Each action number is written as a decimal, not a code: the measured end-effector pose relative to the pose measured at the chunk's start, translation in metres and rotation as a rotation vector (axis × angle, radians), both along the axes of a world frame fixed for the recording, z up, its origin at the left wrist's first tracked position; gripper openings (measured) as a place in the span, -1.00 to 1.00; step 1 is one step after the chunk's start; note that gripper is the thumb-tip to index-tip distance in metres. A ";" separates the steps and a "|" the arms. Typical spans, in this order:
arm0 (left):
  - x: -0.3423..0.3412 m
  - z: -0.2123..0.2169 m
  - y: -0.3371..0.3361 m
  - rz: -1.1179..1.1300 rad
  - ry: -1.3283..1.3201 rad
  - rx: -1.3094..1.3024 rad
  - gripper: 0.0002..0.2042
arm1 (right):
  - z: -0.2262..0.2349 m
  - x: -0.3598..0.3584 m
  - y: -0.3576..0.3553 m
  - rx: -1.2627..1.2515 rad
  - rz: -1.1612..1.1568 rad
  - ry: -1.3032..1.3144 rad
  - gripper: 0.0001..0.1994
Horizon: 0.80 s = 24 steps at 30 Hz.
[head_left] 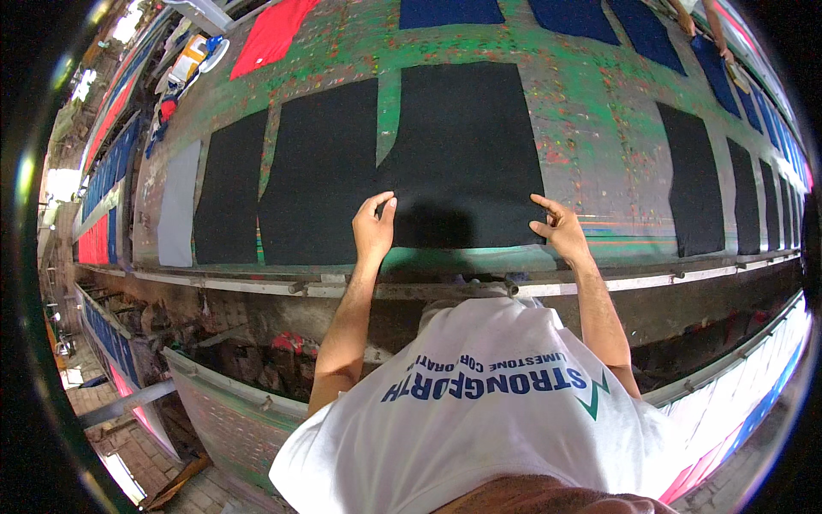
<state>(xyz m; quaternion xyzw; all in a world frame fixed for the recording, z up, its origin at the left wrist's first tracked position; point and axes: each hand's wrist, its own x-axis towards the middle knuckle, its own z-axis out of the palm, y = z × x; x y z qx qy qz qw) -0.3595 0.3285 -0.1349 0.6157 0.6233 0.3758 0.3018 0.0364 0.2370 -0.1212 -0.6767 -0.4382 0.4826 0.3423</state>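
A black cut fabric panel (462,128) lies flat on the long printing table in front of me, my shadow falling across its near part. At its left side, my left hand (374,227) has thumb and forefinger drawn together at the cloth. My right hand (563,231) is at the panel's right edge, with forefinger and thumb apart and the other fingers partly hidden. To the left lie a second black panel (321,171), which meets this one near my left hand, and another black panel (229,188).
A grey panel (178,206) lies at the far left. More black panels, such as one (695,180), line the right side. Blue panels (449,10) and a red panel (272,34) lie across the paint-stained table (599,111). A metal rail (411,289) runs along its near edge. Another person's hands (719,43) touch blue cloth at upper right.
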 end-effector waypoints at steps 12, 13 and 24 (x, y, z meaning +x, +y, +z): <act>0.002 -0.023 -0.028 -0.028 0.115 0.040 -0.77 | -0.018 -0.005 -0.017 0.114 0.078 -0.300 -0.36; 0.001 -0.024 -0.029 -0.030 0.137 0.040 -0.78 | -0.016 -0.006 -0.016 0.132 0.089 -0.302 -0.36; -0.001 -0.033 -0.034 -0.052 0.162 0.132 -0.78 | -0.021 -0.012 -0.023 0.190 0.093 -0.359 -0.37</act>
